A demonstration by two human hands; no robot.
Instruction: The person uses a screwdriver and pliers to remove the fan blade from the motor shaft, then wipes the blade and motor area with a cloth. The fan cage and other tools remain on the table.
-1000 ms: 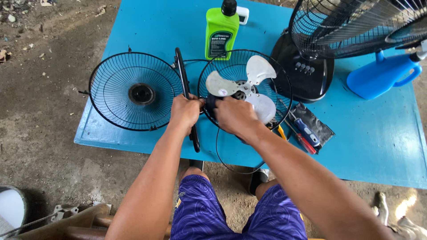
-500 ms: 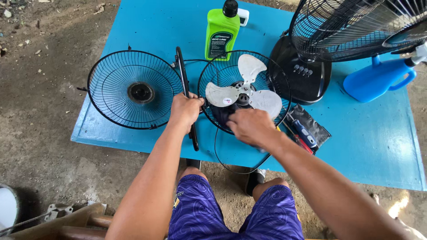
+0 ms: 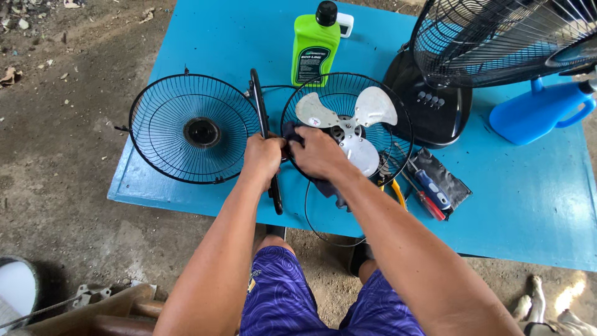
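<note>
Dark cloth (image 3: pixel 323 186) sits under the right hand (image 3: pixel 320 152), pressed vs the near-left part of the rear fan guard (image 3: pixel 398 124), which lies flat on the blue table (image 3: pixel 528 205) w/ a pale 3-blade fan blade (image 3: pixel 348 121) in its middle. Right hand is curled down over the cloth, fingers closed on it; cloth's edge hangs out below the wrist. Left hand (image 3: pixel 262 158) is shut in a fist round a black ring band (image 3: pixel 261 124) (thin strip, standing on edge), which runs btwn the two guards and out past the table's near edge.

Left of that: front fan guard (image 3: pixel 193 127), flat, dark hub at centre, just beside the band. Behind the guards a green bottle (image 3: pixel 315 46) w/ black cap stands upright. Right of it a black fan base (image 3: pixel 435 106) w/ a big black grille above, then a blue jug (image 3: pixel 535 112). Near the right forearm: screwdrivers (image 3: pixel 429 190) on a dark pouch, touching the rear guard's rim. Person wears purple shorts (image 3: pixel 280 298).
</note>
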